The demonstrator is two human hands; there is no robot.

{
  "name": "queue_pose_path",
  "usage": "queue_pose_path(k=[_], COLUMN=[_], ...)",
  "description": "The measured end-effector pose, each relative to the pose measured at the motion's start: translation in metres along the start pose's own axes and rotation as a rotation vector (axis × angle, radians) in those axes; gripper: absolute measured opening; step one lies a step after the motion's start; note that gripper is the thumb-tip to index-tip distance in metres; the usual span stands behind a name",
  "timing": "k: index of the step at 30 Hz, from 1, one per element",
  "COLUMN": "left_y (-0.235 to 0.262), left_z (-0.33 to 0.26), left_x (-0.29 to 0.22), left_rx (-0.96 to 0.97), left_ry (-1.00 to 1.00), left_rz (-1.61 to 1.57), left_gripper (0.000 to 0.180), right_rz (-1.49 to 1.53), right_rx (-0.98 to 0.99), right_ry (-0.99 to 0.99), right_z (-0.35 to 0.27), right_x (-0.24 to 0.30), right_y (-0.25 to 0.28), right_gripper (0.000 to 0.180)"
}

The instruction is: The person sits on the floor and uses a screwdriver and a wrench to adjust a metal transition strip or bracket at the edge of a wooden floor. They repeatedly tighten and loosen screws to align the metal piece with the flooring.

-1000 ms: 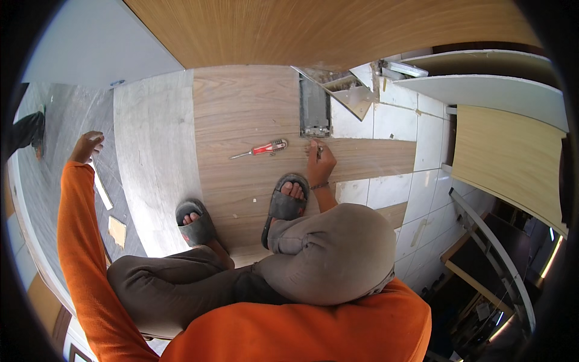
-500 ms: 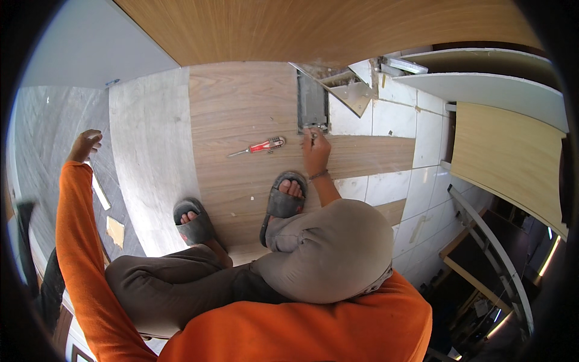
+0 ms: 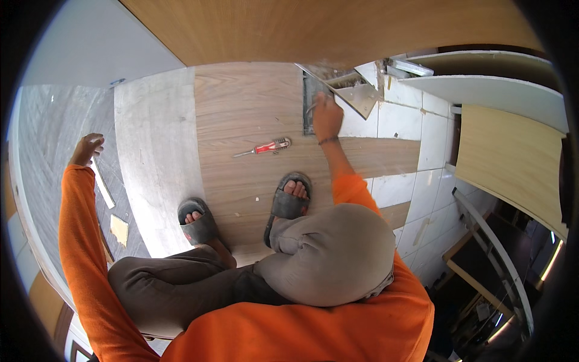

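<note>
Recessed floor box: the long, narrow metal-looking box point(image 3: 309, 93) sits in a slot at the far middle of the floor, wood-grain planks point(image 3: 241, 99) on its left and white tiles point(image 3: 395, 119) on its right.
Look: dull grey, dusty, straight-sided; your hand hides much of its right side.
Handling (judged): probably heavy for its size, stiff, hard to break; dust likely makes it gritty rather than slippery.
Hold (judged): best by the rim at its near end; the long sides look too close to the floor edges for fingers.
Right hand: your right hand point(image 3: 329, 114) reaches over the box, fingers bent down; you cannot tell here whether they touch it or pinch anything.
Left hand: your left hand point(image 3: 90, 148) is out at the far left, fingers half curled; grip cannot be told.
Red-handled screwdriver point(image 3: 274, 145): on the planks, left of and nearer than the box, tip leftward.
Angular panel point(image 3: 362, 104): pointed corner, just right of the box.
</note>
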State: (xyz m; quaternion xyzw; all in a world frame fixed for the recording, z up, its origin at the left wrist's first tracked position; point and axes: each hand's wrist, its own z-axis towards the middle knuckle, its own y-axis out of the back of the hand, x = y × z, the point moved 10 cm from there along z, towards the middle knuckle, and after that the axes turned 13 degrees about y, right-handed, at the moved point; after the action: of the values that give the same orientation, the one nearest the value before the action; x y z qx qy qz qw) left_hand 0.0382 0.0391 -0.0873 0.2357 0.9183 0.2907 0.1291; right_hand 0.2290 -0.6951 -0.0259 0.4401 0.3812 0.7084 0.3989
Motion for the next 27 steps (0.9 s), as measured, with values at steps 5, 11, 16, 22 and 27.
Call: queue_pose_path(k=[5,11,16,22,27], left_y=[0.007,0.003,0.003,0.007,0.004], left_z=[-0.012,-0.001,0.001,-0.001,-0.007], left_x=[0.002,-0.015,-0.006,0.003,-0.004], left_rx=[-0.008,0.028,0.046,0.047,0.029], left_ry=[0.031,-0.004,0.006,0.017,0.022], left_rz=[0.009,0.046,0.041,0.02,0.003], left_gripper=[0.045,0.046,0.045,0.044,0.046], right_rz=[0.283,0.412,0.386,0.361,0.286], right_rx=[-0.124,-0.034,-0.058,-0.077,-0.053], right_ry=[-0.048,-0.125,-0.054,0.021,0.174], right_z=[-0.044,-0.094,-0.101,-0.104,-0.092], right_x=[0.01,-0.002,0.008,0.013,0.026], right_y=[0.044,0.03,0.039,0.034,0.032], right_gripper=[0.027,0.019,0.018,0.017,0.017])
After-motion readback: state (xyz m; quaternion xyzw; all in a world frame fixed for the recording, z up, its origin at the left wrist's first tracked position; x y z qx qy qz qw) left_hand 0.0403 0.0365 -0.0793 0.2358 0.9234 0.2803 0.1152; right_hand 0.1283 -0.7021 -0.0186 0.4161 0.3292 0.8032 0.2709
